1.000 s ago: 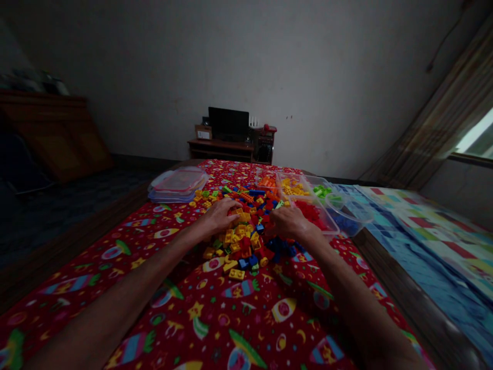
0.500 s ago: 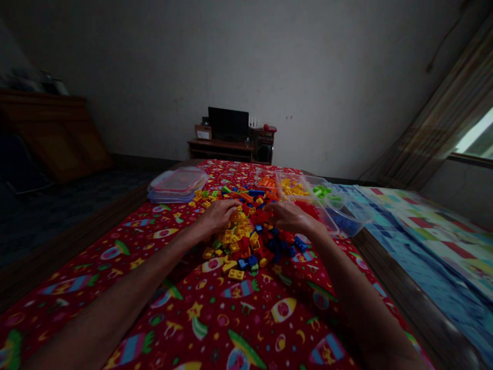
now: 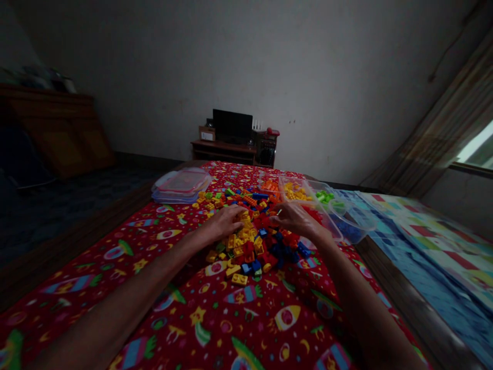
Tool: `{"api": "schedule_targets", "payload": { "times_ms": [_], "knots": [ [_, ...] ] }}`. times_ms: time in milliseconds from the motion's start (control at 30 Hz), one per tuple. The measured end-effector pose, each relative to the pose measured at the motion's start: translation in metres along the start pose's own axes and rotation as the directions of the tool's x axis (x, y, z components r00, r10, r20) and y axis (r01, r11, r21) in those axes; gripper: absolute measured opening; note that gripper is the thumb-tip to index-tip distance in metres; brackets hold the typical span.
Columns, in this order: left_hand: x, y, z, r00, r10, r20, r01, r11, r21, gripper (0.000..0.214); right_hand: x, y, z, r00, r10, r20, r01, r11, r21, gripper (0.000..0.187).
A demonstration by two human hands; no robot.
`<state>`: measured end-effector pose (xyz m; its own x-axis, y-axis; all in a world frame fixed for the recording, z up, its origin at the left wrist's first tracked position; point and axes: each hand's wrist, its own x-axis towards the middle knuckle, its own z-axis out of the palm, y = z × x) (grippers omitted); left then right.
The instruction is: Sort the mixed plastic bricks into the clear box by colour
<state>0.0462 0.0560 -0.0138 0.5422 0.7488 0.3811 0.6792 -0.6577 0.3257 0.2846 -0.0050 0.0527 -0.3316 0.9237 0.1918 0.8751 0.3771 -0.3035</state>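
Observation:
A heap of toy building bricks [image 3: 246, 246] in yellow, red, blue, orange and green lies on the red rocket-print cloth [image 3: 215, 318]. My left hand [image 3: 226, 222] reaches over the heap's left side, its thumb apart from the fingers above yellow bricks. I see nothing held in it. On the other side, my right hand [image 3: 296, 218] is curled over red bricks with thumb and forefinger close together. A tiny pale spot shows between them, too small to name. Both hands' fingertips are partly hidden.
Clear plastic lids [image 3: 181, 184] are stacked at the left. Behind my right hand, a divided clear tray holds orange, yellow bricks [image 3: 296, 192] and green bricks [image 3: 324, 197]. A round clear tub [image 3: 356, 221] with blue pieces stands by the table's right edge, next to a bed [image 3: 427, 246].
The view has shifted slightly, so everything sits a little further right. My left thumb now shows apart from the fingers. My right hand stays over the same part of the heap.

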Motion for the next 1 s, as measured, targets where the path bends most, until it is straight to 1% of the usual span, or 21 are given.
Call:
{"api": "schedule_targets", "payload": {
  "times_ms": [67,133,200,267,300,367,433,467,533,633,700,800,833,900,967,1000],
  "knots": [
    [0.0,-0.001,0.0,1.0,0.003,0.01,-0.003,1.0,0.012,0.038,0.005,0.008,-0.001,0.999,0.02,-0.047,-0.019,1.0,0.014,0.019],
    [-0.001,0.0,0.0,1.0,-0.023,0.021,0.023,1.0,0.018,0.04,0.017,0.016,-0.006,0.992,0.035,-0.123,-0.029,0.998,0.048,0.019],
    [-0.002,0.0,0.0,0.998,-0.056,0.03,0.056,0.998,0.022,0.042,0.036,0.021,-0.014,0.974,0.056,-0.22,-0.042,0.997,0.067,0.019],
    [-0.002,0.0,0.0,0.996,-0.08,0.035,0.079,0.997,0.024,0.043,0.06,0.024,-0.024,0.95,0.096,-0.297,-0.083,0.995,0.054,0.019],
    [-0.002,0.0,0.0,0.996,-0.084,0.033,0.083,0.996,0.023,0.042,0.072,0.025,-0.028,0.939,0.126,-0.319,-0.119,0.992,0.042,0.019],
    [-0.003,0.0,0.0,0.996,-0.084,0.019,0.083,0.996,0.012,0.041,0.093,0.026,-0.034,0.932,0.177,-0.317,-0.179,0.984,0.023,0.021],
    [-0.003,0.0,-0.002,0.996,-0.086,0.002,0.086,0.996,-0.001,0.04,0.105,0.027,-0.034,0.932,0.181,-0.313,-0.193,0.981,-0.007,0.023],
    [-0.003,0.001,-0.004,0.996,-0.09,0.0,0.09,0.996,-0.009,0.039,0.106,0.027,-0.031,0.934,0.163,-0.317,-0.18,0.983,-0.023,0.025],
    [-0.003,0.002,-0.008,0.994,-0.109,0.007,0.109,0.994,-0.028,0.039,0.099,0.025,-0.02,0.943,0.094,-0.319,-0.112,0.993,-0.038,0.025],
    [-0.003,0.003,-0.011,0.99,-0.138,0.013,0.139,0.988,-0.069,0.038,0.075,0.017,0.001,0.969,-0.007,-0.245,0.006,1.0,-0.003,0.023],
    [-0.002,0.001,-0.009,0.991,-0.136,0.007,0.136,0.985,-0.11,0.04,0.059,0.011,0.014,0.976,-0.04,-0.215,0.045,0.999,0.019,0.022],
    [-0.002,-0.002,-0.002,0.99,-0.137,-0.03,0.129,0.973,-0.189,0.051,0.043,-0.001,0.028,0.976,-0.088,-0.2,0.094,0.995,0.025,0.021],
    [-0.001,-0.002,0.0,0.988,-0.145,-0.046,0.132,0.968,-0.214,0.055,0.04,-0.004,0.031,0.977,-0.122,-0.176,0.129,0.991,0.025,0.021],
    [-0.001,0.0,0.001,0.986,-0.156,-0.063,0.136,0.96,-0.247,0.063,0.038,-0.01,0.038,0.971,-0.223,-0.09,0.226,0.974,0.031,0.022],
    [-0.001,0.004,0.0,0.986,-0.155,-0.058,0.136,0.958,-0.254,0.067,0.039,-0.014,0.045,0.946,-0.324,0.001,0.323,0.945,0.042,0.025],
    [-0.001,0.006,0.0,0.987,-0.154,-0.052,0.137,0.959,-0.25,0.069,0.04,-0.015,0.048,0.936,-0.351,0.031,0.35,0.936,0.045,0.026]
  ]
}}
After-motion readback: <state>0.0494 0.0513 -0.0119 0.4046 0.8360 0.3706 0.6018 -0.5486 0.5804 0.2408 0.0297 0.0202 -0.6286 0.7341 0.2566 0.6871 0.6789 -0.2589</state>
